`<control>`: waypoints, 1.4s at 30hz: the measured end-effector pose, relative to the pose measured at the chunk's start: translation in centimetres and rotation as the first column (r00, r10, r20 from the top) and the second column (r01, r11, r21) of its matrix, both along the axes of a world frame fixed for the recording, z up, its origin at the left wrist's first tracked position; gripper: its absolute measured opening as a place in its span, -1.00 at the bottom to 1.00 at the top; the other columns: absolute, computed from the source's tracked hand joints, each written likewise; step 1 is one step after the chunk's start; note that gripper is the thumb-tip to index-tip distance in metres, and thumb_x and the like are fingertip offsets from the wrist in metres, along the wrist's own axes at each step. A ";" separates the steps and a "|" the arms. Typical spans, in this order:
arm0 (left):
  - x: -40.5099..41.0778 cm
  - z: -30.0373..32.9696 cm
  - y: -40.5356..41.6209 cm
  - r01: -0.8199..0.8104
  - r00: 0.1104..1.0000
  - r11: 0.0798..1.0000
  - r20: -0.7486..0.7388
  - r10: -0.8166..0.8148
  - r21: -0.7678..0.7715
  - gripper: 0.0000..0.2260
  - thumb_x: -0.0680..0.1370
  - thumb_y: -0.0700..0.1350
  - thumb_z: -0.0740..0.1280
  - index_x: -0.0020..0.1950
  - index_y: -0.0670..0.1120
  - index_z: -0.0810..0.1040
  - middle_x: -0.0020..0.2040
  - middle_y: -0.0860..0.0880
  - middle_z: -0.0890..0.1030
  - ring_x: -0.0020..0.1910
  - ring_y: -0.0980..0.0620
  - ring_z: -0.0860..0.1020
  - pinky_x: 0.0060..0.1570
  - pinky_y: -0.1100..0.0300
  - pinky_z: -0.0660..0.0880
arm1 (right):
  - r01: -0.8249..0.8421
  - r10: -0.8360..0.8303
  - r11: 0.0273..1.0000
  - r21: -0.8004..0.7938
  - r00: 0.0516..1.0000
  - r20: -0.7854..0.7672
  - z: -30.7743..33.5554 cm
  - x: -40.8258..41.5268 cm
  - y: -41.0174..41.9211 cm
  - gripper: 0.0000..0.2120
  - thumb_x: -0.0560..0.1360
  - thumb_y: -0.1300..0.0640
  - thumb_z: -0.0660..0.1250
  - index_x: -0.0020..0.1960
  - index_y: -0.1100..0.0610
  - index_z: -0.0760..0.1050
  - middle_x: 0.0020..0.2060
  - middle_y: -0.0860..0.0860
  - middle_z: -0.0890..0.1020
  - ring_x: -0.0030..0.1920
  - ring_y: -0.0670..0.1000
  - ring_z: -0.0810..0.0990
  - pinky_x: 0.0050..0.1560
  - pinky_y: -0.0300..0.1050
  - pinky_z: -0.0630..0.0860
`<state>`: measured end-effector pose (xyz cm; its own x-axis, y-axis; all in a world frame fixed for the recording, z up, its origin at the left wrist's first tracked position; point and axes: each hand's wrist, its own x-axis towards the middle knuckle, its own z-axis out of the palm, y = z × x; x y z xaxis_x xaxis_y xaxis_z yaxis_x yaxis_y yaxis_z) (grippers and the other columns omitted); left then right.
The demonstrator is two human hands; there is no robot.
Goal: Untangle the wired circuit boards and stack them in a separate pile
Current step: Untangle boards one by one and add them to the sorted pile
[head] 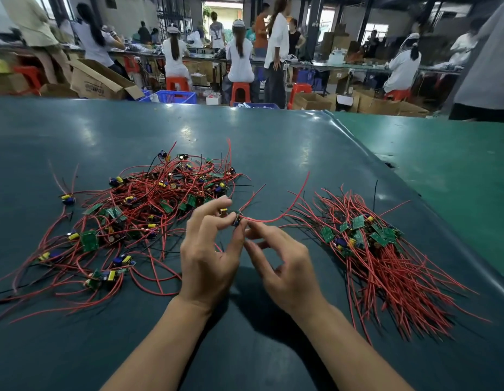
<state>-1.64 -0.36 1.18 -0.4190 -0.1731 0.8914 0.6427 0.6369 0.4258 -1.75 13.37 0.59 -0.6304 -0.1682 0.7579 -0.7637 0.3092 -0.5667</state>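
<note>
Mid-frame, the left hand (208,249) pinches a small board (236,218); the right hand (284,266) pinches just beside it. Light and rigid, probably; its red wire (276,218) is limp and snags, so grip board edges. Tangle (143,210) lies left, pile (366,244) right.

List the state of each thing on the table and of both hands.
Tangled pile: loose, wires crossed, unsorted.
Sorted pile: boards bunched together, wires lying roughly parallel.
Held board: lifted off the table, red wire trailing right.
Left hand: pinches the held board.
Right hand: fingertips at the board.
</note>
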 end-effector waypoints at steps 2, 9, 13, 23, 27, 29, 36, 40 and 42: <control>0.0 0.0 0.2 0.047 0.998 0.998 0.031 -0.046 -0.029 -0.90 0.48 -0.27 0.44 -0.11 -0.29 0.57 0.07 -0.17 0.62 0.08 -0.12 0.61 0.10 0.03 0.54 | 0.002 0.008 0.994 -0.110 0.996 0.085 0.0 0.1 -0.1 -0.73 0.54 0.19 0.36 0.23 0.21 0.57 0.06 0.04 0.67 0.08 -0.07 0.65 0.04 -0.16 0.59; -0.2 0.0 0.0 0.091 0.996 0.984 0.023 -0.089 -0.150 -0.86 0.45 -0.35 0.49 -0.26 -0.30 0.57 -0.05 -0.18 0.62 -0.07 -0.17 0.60 -0.10 -0.08 0.54 | 0.157 -0.002 0.887 -0.433 0.941 0.337 0.9 0.1 0.2 -0.82 0.56 0.23 0.35 -0.11 0.01 0.66 -0.31 -0.07 0.67 -0.29 -0.13 0.62 -0.33 -0.21 0.55; -0.1 0.1 -0.5 0.037 0.999 0.998 0.031 -0.035 -0.057 -0.91 0.43 -0.34 0.52 -0.17 -0.29 0.62 0.02 -0.14 0.66 0.00 -0.13 0.64 0.01 -0.05 0.58 | 0.148 0.117 0.863 -0.482 0.871 0.477 1.2 -0.2 1.3 -0.88 0.54 0.23 0.38 -0.16 0.11 0.65 -0.40 -0.01 0.62 -0.39 -0.10 0.55 -0.47 -0.25 0.47; -0.3 0.0 0.2 0.281 0.959 0.931 0.115 -0.261 -0.231 -0.74 0.40 -0.40 0.51 0.06 -0.28 0.64 0.20 -0.15 0.62 0.16 0.01 0.62 0.12 0.12 0.57 | -0.157 0.348 0.907 -0.392 0.803 0.484 0.4 0.5 0.6 -0.85 0.55 0.04 0.33 -0.07 0.12 0.58 -0.33 0.03 0.61 -0.31 -0.05 0.61 -0.49 -0.17 0.51; -0.8 0.1 -0.8 0.091 0.994 0.938 0.092 -0.064 -0.334 -0.70 0.46 -0.12 0.52 0.14 -0.21 0.63 0.22 -0.13 0.59 0.22 -0.14 0.54 0.23 -0.03 0.44 | 0.165 0.108 0.850 -0.501 0.876 0.470 1.3 0.2 1.2 -0.81 0.59 0.11 0.30 -0.09 0.21 0.58 -0.29 0.15 0.67 -0.40 0.00 0.58 -0.56 -0.22 0.45; -0.5 0.1 -1.7 -0.166 0.962 0.934 0.156 0.224 -0.316 -0.76 0.47 0.02 0.46 0.03 -0.10 0.67 0.07 -0.05 0.62 0.09 -0.12 0.51 0.10 -0.02 0.42 | 0.340 0.004 0.664 -0.666 0.889 0.458 2.1 -0.3 2.5 -0.84 0.59 0.09 0.31 -0.07 0.18 0.55 -0.26 0.08 0.69 -0.45 -0.03 0.58 -0.60 -0.24 0.43; -0.3 -0.5 -3.9 -0.309 0.590 0.849 0.614 0.524 -0.428 -0.54 0.42 0.43 0.23 -0.16 0.03 0.47 -0.26 -0.02 0.63 -0.17 -0.11 0.61 -0.07 0.03 0.40 | 0.375 0.337 0.551 -0.745 0.717 0.610 2.2 -0.9 3.1 -0.73 0.62 0.00 0.26 -0.01 0.21 0.55 -0.33 0.07 0.68 -0.50 -0.04 0.58 -0.58 -0.30 0.41; -0.1 -0.7 -2.8 -0.207 0.570 0.815 0.610 0.550 -0.542 -0.57 0.37 0.41 0.27 -0.07 0.08 0.54 -0.14 0.04 0.64 -0.04 -0.06 0.60 -0.04 0.05 0.40 | 0.295 0.220 0.779 -0.554 0.699 0.681 1.5 -0.5 2.1 -0.71 0.63 0.01 0.25 -0.06 0.23 0.56 -0.44 0.07 0.60 -0.56 -0.02 0.51 -0.62 -0.24 0.40; 0.0 -0.4 -2.7 -0.188 0.684 0.882 0.587 0.434 -0.432 -0.67 0.42 0.25 0.40 -0.02 0.03 0.62 -0.09 0.00 0.62 -0.05 -0.10 0.59 -0.06 0.06 0.44 | 0.241 0.165 0.867 -0.435 0.686 0.709 1.1 -0.2 1.9 -0.75 0.61 0.05 0.29 -0.07 0.23 0.56 -0.45 0.06 0.59 -0.56 -0.02 0.50 -0.61 -0.22 0.40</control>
<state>-1.61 -3.10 0.78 -0.8824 -0.1693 0.4389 0.0193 0.9192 0.3934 -1.90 15.31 1.67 -0.9932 0.1062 0.0473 -0.0604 -0.1235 -0.9905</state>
